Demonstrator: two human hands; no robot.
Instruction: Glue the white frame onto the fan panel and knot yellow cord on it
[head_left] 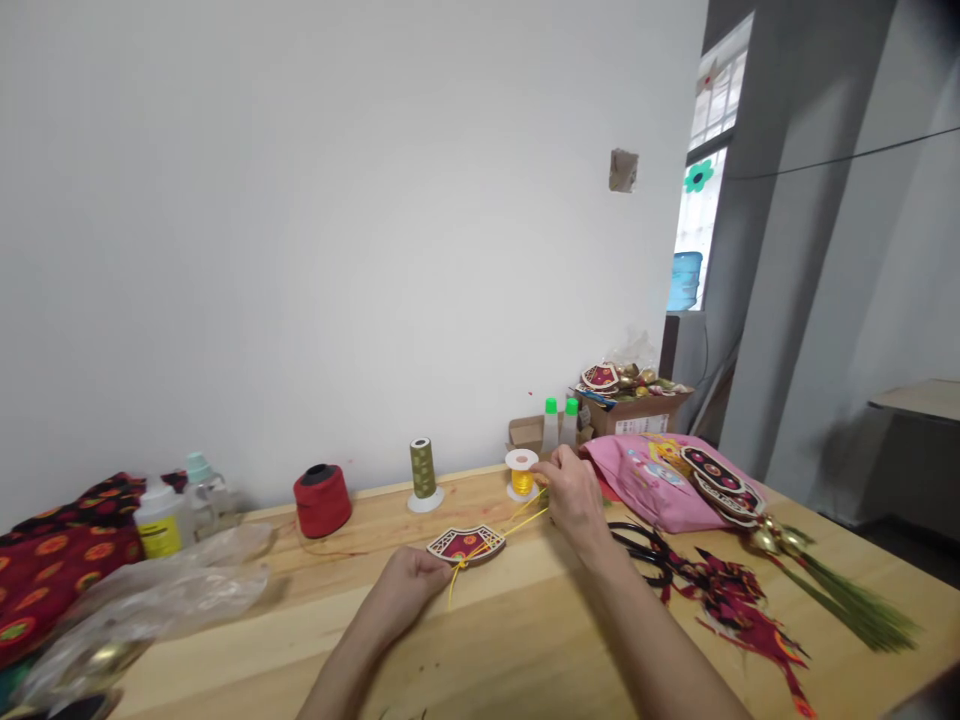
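Observation:
A fan-shaped ornament (459, 544) with dark red patterned cloth and a pale cut-out border lies low over the table. My left hand (412, 585) pinches its lower left edge, where a yellow cord (516, 527) is knotted and a short tail hangs down. From the ornament the cord runs up to the right. My right hand (571, 495) is closed on that cord, its fingertips pressed together beside the spool of yellow cord (522, 478). Whether the spool is touched I cannot tell.
Behind stand a red thread cone (322, 500) and an olive thread spool (422, 470). At right are black-handled scissors (645, 550), dark red cloth scraps (742, 610), a pink bag (637, 480) and green tassels (847, 590). Plastic bags (172, 590) and bottles (160, 518) lie left.

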